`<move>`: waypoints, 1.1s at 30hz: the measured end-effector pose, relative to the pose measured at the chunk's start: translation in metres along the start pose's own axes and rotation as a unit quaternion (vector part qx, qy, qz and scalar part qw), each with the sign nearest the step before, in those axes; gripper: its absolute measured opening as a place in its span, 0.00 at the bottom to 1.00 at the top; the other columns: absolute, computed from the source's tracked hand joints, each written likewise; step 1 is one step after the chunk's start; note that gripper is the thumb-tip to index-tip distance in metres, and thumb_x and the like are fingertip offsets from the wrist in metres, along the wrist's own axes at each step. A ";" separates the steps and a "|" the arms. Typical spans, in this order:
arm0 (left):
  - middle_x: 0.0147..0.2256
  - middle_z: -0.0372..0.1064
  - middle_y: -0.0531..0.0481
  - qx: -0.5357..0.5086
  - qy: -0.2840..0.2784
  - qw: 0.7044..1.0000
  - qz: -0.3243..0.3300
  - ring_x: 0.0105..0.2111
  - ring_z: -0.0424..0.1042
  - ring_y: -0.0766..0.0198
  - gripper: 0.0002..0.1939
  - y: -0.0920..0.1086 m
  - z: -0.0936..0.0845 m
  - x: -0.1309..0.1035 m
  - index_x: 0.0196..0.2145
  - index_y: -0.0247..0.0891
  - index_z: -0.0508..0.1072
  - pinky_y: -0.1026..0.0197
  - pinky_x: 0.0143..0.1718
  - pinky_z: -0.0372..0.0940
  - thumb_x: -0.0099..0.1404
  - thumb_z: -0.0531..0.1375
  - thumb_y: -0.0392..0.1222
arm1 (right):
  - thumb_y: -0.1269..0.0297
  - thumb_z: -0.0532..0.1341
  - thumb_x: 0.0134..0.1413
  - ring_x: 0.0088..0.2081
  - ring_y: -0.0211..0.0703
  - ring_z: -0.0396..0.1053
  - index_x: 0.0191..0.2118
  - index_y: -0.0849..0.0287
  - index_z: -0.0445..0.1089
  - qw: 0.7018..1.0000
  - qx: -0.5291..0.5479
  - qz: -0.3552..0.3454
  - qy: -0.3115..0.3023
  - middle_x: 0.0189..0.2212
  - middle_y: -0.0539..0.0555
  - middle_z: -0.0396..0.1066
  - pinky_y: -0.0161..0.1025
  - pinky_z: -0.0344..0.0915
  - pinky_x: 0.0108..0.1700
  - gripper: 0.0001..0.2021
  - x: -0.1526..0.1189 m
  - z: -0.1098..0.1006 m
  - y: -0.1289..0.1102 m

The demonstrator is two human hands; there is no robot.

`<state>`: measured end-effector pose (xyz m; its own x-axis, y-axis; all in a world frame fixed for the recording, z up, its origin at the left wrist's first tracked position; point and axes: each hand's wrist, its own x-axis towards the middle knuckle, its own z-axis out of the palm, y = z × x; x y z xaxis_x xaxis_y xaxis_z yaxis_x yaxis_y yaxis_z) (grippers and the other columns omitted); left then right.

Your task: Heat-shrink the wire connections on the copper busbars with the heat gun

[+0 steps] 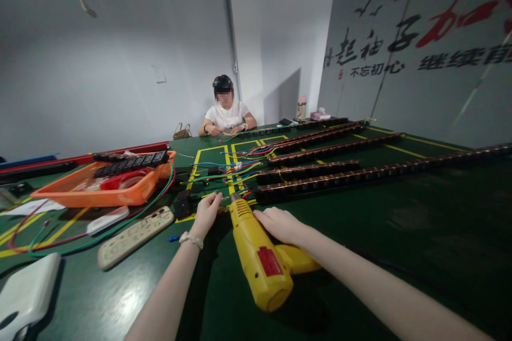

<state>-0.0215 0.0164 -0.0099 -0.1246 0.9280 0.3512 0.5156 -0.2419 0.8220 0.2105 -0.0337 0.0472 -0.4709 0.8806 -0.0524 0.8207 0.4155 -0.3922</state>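
A yellow heat gun (258,256) lies on the green table, its metal nozzle pointing away from me and its handle to the right. My right hand (278,224) is curled against the right side of its barrel; the fingertips are partly hidden. Just left of the nozzle, my left hand (208,212) is closed in a pinch on a thin wire (226,197). Coloured wires (245,191) come from the end of the nearest long dark strip (320,184), just beyond the nozzle. A small black box (182,203) stands left of my left hand.
Several more long strips (332,146) lie across the table on the right. An orange basket (108,198) holds dark parts and red tape. Nearer are a beige power strip (136,237) and a white device (30,290). A person (227,116) sits opposite, hands on wires.
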 end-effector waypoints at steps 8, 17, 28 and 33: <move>0.14 0.56 0.57 0.005 -0.004 1.000 -0.007 0.18 0.59 0.68 0.21 0.001 -0.001 0.000 0.18 0.38 0.60 0.65 0.23 0.52 0.60 0.50 0.55 | 0.50 0.36 0.62 0.37 0.49 0.70 0.38 0.58 0.72 0.998 0.005 0.060 0.003 0.37 0.59 0.73 0.39 0.59 0.33 0.30 -0.017 -0.014 0.036; 0.14 0.57 0.57 -0.009 0.003 1.000 -0.013 0.18 0.60 0.68 0.20 0.000 0.001 0.000 0.18 0.38 0.61 0.66 0.22 0.53 0.59 0.51 0.55 | 0.51 0.35 0.62 0.37 0.50 0.69 0.35 0.61 0.71 0.998 -0.013 0.057 0.020 0.36 0.61 0.72 0.40 0.58 0.36 0.30 -0.019 -0.012 0.035; 0.14 0.51 0.58 0.012 0.024 0.999 0.027 0.18 0.55 0.70 0.21 0.007 -0.001 -0.003 0.16 0.38 0.58 0.66 0.22 0.50 0.60 0.51 0.53 | 0.57 0.34 0.63 0.39 0.51 0.69 0.40 0.61 0.71 0.997 -0.070 -0.006 0.007 0.38 0.61 0.72 0.41 0.58 0.37 0.28 -0.010 -0.005 0.011; 0.15 0.50 0.58 0.023 0.030 0.999 0.032 0.19 0.53 0.70 0.21 0.010 -0.001 -0.004 0.16 0.37 0.58 0.66 0.23 0.48 0.60 0.51 0.53 | 0.58 0.37 0.63 0.41 0.53 0.69 0.43 0.61 0.70 0.996 -0.086 -0.040 -0.001 0.40 0.62 0.71 0.42 0.59 0.38 0.25 -0.003 0.001 -0.015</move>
<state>-0.0169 0.0102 -0.0028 -0.1399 0.8925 0.4288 0.5621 -0.2849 0.7764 0.1991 -0.0425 0.0521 -0.5376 0.8428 -0.0284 0.8234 0.5174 -0.2330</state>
